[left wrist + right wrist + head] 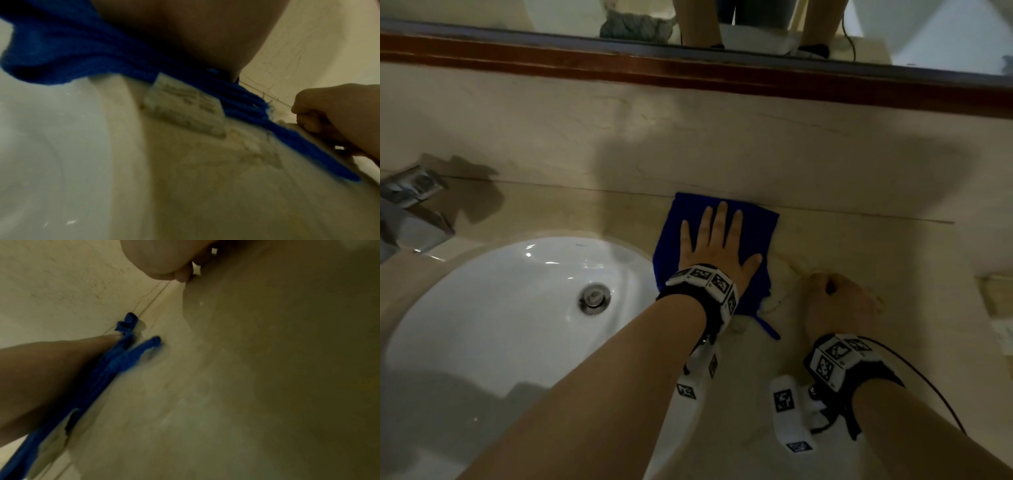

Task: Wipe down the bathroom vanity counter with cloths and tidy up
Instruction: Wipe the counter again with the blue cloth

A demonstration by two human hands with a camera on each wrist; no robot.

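At the far left of the head view, a metal faucet, half cut off by the frame edge. Below and right of it, filling the lower left, a white sink with a metal drain plug near its middle. Just right of the sink rim, at frame centre, a blue cloth lying flat on the beige stone counter, its far edge close to the seam where the counter meets the back wall. Directly on top of the cloth, the left hand, palm down, fingers straight and spread, thumb out to the right, pressing the cloth against the counter; cloth showing past the fingertips and on both sides of the hand. A thin blue strip of cloth trailing toward the lower right, past the wrist band. From the left wrist view, the cloth bunched under the palm, with a white label hanging from its near edge onto the counter. Right of the cloth and apart from it in the head view, the right hand resting on the bare counter, fingers curled under into a loose fist, holding nothing visible. At the top of the head view, a mirror with a dark wooden frame running across.
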